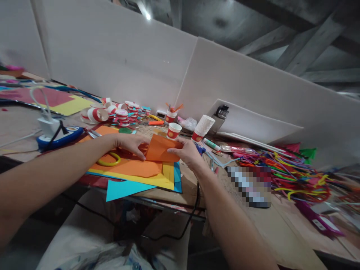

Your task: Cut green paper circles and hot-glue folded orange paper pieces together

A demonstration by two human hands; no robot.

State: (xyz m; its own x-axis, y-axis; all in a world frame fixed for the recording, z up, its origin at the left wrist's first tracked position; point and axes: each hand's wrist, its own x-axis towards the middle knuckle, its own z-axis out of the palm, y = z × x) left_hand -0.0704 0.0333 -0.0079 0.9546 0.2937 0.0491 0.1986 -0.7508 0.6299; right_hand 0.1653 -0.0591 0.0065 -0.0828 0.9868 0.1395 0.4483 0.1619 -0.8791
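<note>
An orange piece of paper (pixel 161 148) is held up between my two hands. My left hand (pixel 133 144) pinches its left edge, and my right hand (pixel 187 152) grips the right side with the thumb on the near face. Beneath lie orange sheets (pixel 143 168) on top of yellow (pixel 168 180) and blue paper (pixel 177 179). A cyan piece (pixel 126 189) sticks out over the table's front edge. Scissors with a yellow handle (pixel 110 159) rest on the sheets near my left forearm. Just behind the held paper stands a white and red paper cup (pixel 174 131).
Stacked cups (pixel 203 127), a glue stick (pixel 212 144) and a dark bottle (pixel 221 117) stand or lie behind my right hand. Colourful pipe cleaners (pixel 289 172) spread at right. Cup crafts (pixel 122 117) and a blue power strip (pixel 60 138) are at left. A black cable hangs in front.
</note>
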